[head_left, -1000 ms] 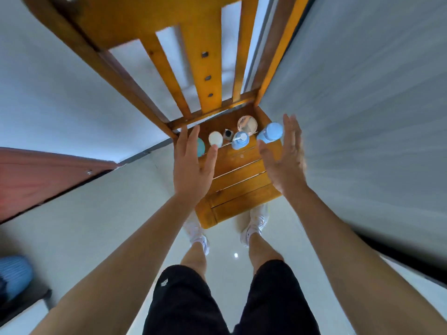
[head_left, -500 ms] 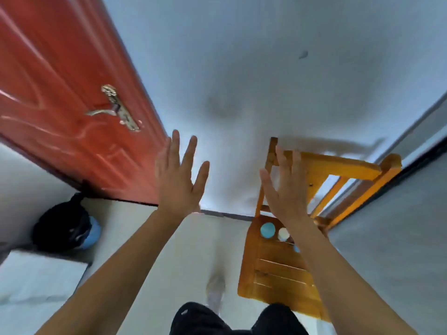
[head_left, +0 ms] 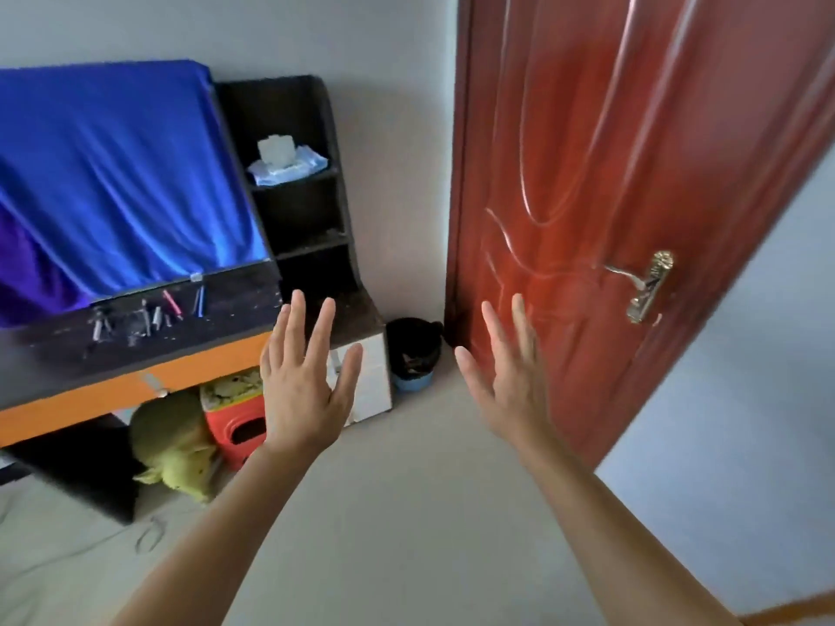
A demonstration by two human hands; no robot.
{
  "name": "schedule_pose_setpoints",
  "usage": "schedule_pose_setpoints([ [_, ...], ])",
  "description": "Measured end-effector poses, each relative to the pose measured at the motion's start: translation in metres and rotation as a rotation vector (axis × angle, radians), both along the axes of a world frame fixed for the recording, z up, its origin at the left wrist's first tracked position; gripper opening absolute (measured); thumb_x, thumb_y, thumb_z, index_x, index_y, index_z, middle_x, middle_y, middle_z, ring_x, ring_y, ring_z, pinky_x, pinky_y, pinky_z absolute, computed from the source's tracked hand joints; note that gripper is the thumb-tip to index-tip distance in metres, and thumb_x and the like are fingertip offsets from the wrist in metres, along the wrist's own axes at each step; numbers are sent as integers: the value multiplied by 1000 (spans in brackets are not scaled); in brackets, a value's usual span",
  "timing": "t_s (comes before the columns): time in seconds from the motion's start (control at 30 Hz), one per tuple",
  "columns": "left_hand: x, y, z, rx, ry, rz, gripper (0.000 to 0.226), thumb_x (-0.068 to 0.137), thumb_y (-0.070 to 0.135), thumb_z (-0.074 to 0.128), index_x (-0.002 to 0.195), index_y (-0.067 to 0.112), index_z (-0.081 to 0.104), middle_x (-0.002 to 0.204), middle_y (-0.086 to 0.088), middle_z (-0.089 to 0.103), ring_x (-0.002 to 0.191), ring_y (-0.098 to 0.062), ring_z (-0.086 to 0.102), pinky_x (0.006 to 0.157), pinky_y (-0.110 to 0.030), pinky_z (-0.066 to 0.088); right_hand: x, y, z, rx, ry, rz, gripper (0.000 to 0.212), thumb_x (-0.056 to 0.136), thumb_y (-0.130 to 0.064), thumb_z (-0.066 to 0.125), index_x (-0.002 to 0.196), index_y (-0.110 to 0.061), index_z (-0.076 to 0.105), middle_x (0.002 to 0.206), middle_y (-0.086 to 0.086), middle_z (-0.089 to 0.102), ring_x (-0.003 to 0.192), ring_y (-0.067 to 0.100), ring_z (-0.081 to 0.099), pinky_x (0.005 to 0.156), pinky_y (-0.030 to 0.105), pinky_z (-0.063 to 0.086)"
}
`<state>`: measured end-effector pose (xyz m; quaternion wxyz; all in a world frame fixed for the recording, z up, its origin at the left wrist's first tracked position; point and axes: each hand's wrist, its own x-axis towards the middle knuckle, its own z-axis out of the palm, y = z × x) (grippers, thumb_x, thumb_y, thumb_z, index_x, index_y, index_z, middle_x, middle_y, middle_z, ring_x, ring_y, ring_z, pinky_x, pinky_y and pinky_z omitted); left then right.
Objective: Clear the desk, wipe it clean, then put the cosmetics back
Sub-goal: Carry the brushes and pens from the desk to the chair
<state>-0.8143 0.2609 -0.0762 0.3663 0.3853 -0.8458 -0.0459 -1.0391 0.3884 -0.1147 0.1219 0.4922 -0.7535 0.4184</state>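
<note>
— What are the hands doing?

— Both raised, fingers spread wide, holding nothing — the left hand point(head_left: 303, 390) in front of the dark desk with an orange front edge point(head_left: 135, 354), the right hand point(head_left: 510, 390) before the red-brown panelled door point(head_left: 610, 196).

— And the cosmetics?

— A few small pencils and tubes point(head_left: 149, 311) lie on the desktop, up and left of the left hand, apart from it.

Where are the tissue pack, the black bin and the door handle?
tissue pack point(head_left: 287, 162), head view, on its white top.
black bin point(head_left: 413, 350), head view, on its dark side wall.
door handle point(head_left: 650, 284), head view, on its brass backplate.
</note>
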Motion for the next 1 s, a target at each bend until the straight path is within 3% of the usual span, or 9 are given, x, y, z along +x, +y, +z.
schedule_pose_setpoints([
  [0.2,153,-114,0,30,32,222,63,97,53,38,153,23,34,163,-9,20,150,-28,18,115,-53,24,125,-176,9,59,71,208,71,99,-62,42,159,-34,18,168,5,1,154,23,11,119,44,28],
  [0.43,267,-212,-2,68,-9,365,65,96,53,40,154,25,31,164,-10,18,150,-29,16,116,-51,22,236,-311,7,75,64,387,74,98,-64,43,159,-33,16,169,7,1,155,22,7,122,44,24],
  [0.67,316,-292,-27,197,-77,465,71,93,64,29,156,31,23,165,-7,10,152,-26,9,118,-51,17,283,-406,-18,155,74,465,76,97,-68,41,159,-37,10,169,4,0,155,21,8,120,48,28],
  [0.83,331,-369,-50,239,-100,482,71,93,66,28,156,34,19,165,-6,10,152,-25,8,118,-51,18,295,-490,-42,192,64,472,76,96,-71,39,158,-39,9,168,0,0,154,16,7,121,35,14],
  [1.0,331,-482,-63,311,-195,496,70,96,66,30,156,34,15,165,-6,10,151,-25,9,117,-52,18,298,-585,-58,301,19,476,78,94,-73,34,159,-34,14,168,4,8,153,20,14,118,34,19],
])
